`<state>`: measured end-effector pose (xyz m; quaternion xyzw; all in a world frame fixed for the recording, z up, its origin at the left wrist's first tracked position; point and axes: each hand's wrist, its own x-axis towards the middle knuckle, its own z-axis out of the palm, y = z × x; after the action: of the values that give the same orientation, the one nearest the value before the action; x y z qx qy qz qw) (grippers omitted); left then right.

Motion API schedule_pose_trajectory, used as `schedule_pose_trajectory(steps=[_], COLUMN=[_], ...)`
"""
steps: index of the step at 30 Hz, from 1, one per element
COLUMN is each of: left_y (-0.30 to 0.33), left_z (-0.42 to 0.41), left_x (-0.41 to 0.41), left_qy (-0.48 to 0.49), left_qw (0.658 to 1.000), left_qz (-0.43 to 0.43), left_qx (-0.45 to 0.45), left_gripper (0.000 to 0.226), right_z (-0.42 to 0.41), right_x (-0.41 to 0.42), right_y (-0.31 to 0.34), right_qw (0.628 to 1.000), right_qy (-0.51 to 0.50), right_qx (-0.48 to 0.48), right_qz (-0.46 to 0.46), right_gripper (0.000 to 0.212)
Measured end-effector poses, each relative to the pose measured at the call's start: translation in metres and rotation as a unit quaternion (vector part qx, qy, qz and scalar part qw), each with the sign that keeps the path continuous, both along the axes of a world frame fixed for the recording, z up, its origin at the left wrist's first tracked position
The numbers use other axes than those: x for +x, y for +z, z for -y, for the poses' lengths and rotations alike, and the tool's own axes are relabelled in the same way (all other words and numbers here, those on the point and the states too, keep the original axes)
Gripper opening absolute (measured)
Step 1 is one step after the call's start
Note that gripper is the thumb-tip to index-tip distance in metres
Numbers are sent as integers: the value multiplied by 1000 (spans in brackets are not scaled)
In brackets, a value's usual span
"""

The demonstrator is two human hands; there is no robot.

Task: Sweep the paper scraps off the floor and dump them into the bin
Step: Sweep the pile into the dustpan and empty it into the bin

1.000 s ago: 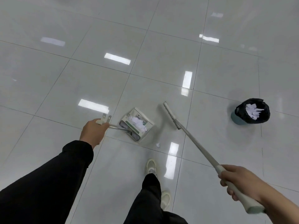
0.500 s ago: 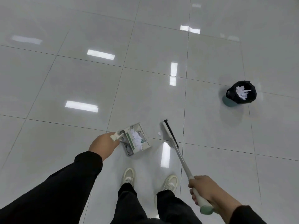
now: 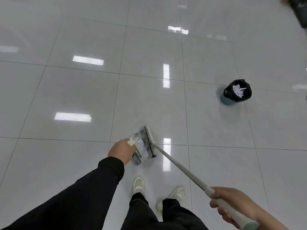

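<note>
We see a glossy pale grey tiled floor (image 3: 207, 122) crossed by thin dark grout lines and bright white light reflections. The bin (image 3: 236, 94) is teal with a black liner holding white paper scraps (image 3: 238, 90). The broom (image 3: 176, 161) has a grey shaft, cream grip and pale green end cap; our sleeve (image 3: 86, 193) and trousers (image 3: 141, 213) are black, our shoes (image 3: 137, 185) off-white.
</note>
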<state>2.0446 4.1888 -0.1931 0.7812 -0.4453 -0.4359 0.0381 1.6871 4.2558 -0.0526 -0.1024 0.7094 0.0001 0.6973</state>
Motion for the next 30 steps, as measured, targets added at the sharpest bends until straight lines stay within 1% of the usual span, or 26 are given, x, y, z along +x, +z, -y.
schedule_pose_trajectory(steps=[3, 4, 5, 6, 7, 8, 10, 11, 12, 15, 16, 17, 18, 19, 21, 22, 23, 24, 25, 27, 28, 30], left_y=[4, 5, 10, 18, 17, 26, 37, 45, 47, 53, 66, 75, 78, 85, 101, 103, 112, 118, 128, 141, 149, 154], left_z=[2, -1, 7, 12, 11, 26, 29, 44, 52, 64, 108, 134, 142, 150, 174, 175, 198, 214, 214, 265, 270, 311], left_x=[-1, -2, -10, -13, -13, -28, -30, -50, -60, -53, -111, -141, -139, -141, -176, -175, -208, -226, -228, -289, -293, -350], left_qy=[6, 15, -2, -3, 11, 9, 15, 5, 11, 58, 21, 15, 31, 41, 15, 25, -3, -8, 6, -21, -12, -31], left_qw=[1000, 1000, 1000, 1000, 1000, 999, 999, 998, 998, 996, 994, 993, 993, 991, 989, 988, 988, 986, 986, 981, 978, 973], left_qz=[-18, -20, -18, -20, -24, -33, -44, -54, -60, -62, -81, -90, -95, -96, -102, -103, -98, -101, -102, -110, -116, -123], left_qx=[1, 7, -10, -2, -2, -24, -27, -41, -28, -30, -65, -73, -70, -81, -110, -114, -117, -129, -131, -158, -170, -195], left_gripper=[15, 15, 16, 18, 20, 22, 27, 30, 31, 25, 21, 19, 18, 19, 21, 20, 18, 17, 16, 20, 22, 21], right_z=[-3, -2, -3, 0, 1, 6, 9, 6, 6, 13, 13, 16, 22, 27, 42, 44, 57, 70, 74, 113, 120, 148], right_x=[-9, -10, -17, -19, -18, -30, -35, -54, -66, -68, -112, -134, -133, -133, -156, -155, -181, -196, -194, -251, -252, -303], right_y=[4, 2, 7, 10, 8, 15, 15, 23, 26, 14, 23, 26, 18, 13, 18, 13, 14, 16, 16, 14, 15, 15], right_qw=[997, 995, 991, 987, 985, 978, 974, 965, 960, 954, 941, 933, 934, 926, 912, 907, 895, 883, 883, 864, 863, 854], right_qy=[-78, -99, -130, -154, -167, -198, -214, -246, -262, -274, -315, -334, -327, -347, -381, -391, -416, -440, -442, -475, -477, -494], right_qx=[-12, -13, -24, -34, -38, -54, -67, -88, -94, -103, -112, -127, -132, -140, -153, -154, -159, -161, -158, -165, -163, -159], right_qz=[-14, -21, -23, -27, -35, -43, -41, -36, -39, -62, -47, -39, -48, -41, -25, -25, -12, -7, -11, 11, 12, 29], right_gripper=[21, 22, 20, 19, 18, 18, 20, 21, 23, 27, 27, 27, 26, 24, 19, 16, 14, 12, 11, 12, 13, 14])
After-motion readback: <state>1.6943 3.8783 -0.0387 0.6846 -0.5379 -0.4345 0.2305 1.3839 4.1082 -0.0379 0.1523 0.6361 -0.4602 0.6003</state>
